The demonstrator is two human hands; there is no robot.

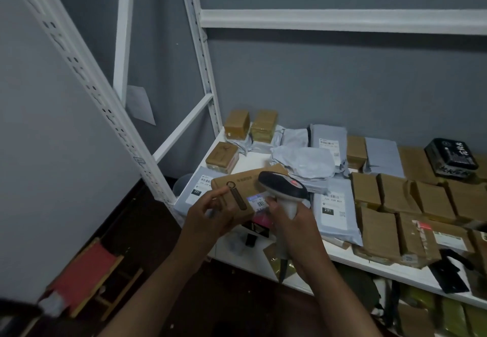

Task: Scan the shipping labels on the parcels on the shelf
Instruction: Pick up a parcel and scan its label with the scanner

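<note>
Parcel (pixel 237 194) gripped by left hand (pixel 210 218); right hand (pixel 292 228) grips scanner (pixel 283 191), hiding part of label (pixel 259 201).

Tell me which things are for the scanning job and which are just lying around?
For the job:
scanner in the right hand
brown box in the left hand, with its barcode label
grey mailers and cardboard parcels on the shelf

Just lying about:
red chair on the floor
paper on the wall
black pouch

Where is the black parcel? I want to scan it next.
In the head view, the black parcel sits at the far right of the shelf, on top of brown cardboard boxes, right of a grey mailer bag.
</note>
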